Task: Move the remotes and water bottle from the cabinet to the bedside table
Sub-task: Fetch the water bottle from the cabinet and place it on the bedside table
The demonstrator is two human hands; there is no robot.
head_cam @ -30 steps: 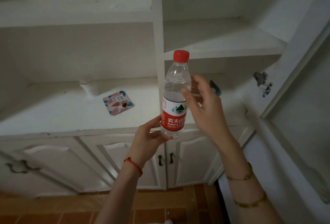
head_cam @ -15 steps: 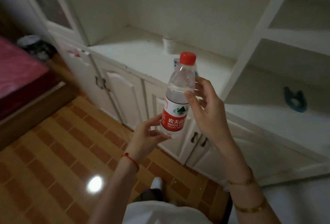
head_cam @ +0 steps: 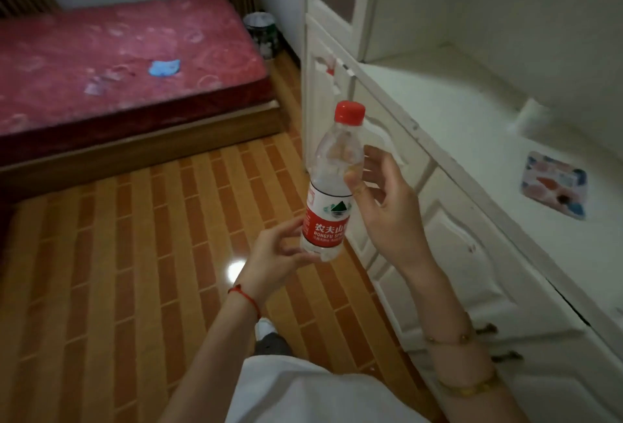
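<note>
A clear water bottle with a red cap and red label stands upright in mid-air in front of me. My left hand grips its base from the lower left. My right hand holds its upper body, thumb pressed on the front. The white cabinet runs along the right side, its counter beside my right arm. No remotes and no bedside table are in view.
A bed with a red mattress fills the upper left, a small blue item lying on it. A dark waste bin stands between bed and cabinet. A patterned coaster and a white cup sit on the counter. Wooden floor lies ahead.
My view has swung left, away from the cabinet shelves toward the bed and floor. Both hands keep the same hold on the bottle.
</note>
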